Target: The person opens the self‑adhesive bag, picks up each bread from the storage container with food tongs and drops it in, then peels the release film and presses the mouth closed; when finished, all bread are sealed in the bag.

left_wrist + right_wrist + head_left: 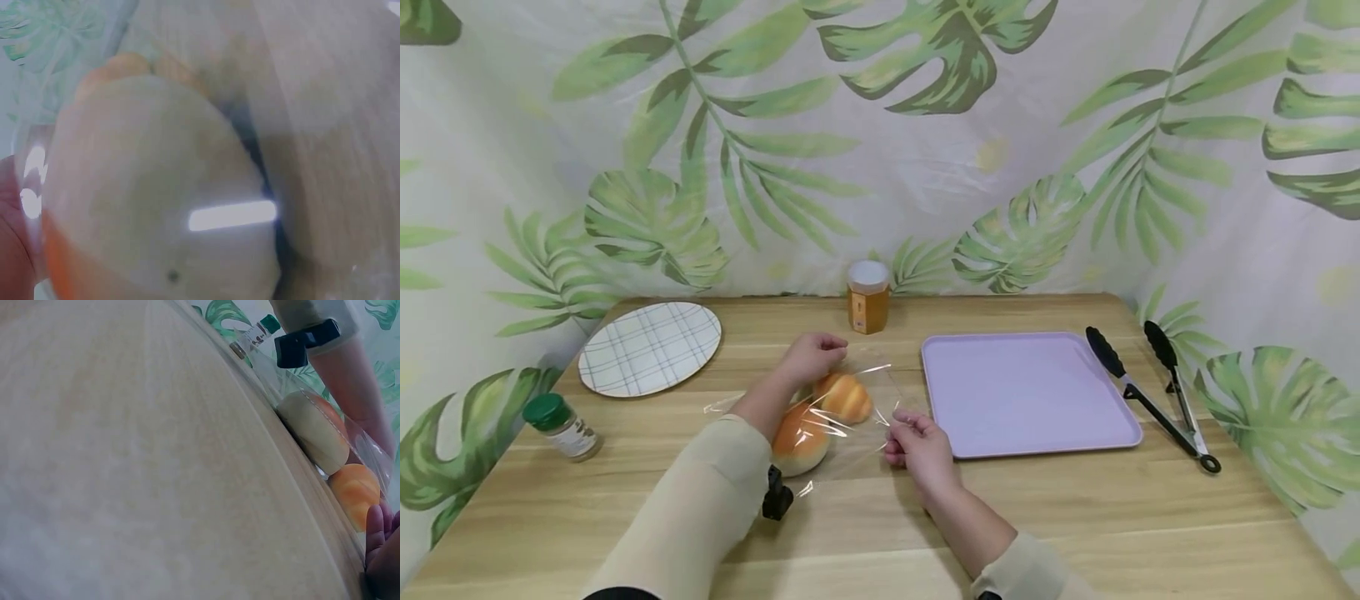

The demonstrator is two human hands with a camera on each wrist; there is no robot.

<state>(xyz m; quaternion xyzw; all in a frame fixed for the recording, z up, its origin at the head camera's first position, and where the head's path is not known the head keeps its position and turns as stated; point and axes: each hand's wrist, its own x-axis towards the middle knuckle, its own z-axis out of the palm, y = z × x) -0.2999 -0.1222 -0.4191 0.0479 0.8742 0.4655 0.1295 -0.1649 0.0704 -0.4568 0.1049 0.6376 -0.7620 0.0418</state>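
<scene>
A clear plastic bag (861, 442) lies on the table in front of me, with a round bun (801, 442) and a ridged bread roll (844, 398) inside it. At the bag's far edge my left hand (811, 360) pinches the film; its fingertips are partly hidden in the head view. My right hand (925, 450) pinches the bag's right edge between thumb and fingers, beside the roll. The pale underside of the bun (156, 169) fills much of the left wrist view, behind glare on the film. Both breads, the bun (315, 431) and the roll (356, 490), show through the plastic in the right wrist view.
A lilac tray (1030, 396) sits to the right, with black-tipped tongs (1161, 417) beside it. A honey-coloured jar (868, 298) stands at the back. At the left are a checked plate (651, 348) and a green-capped spice jar (561, 427).
</scene>
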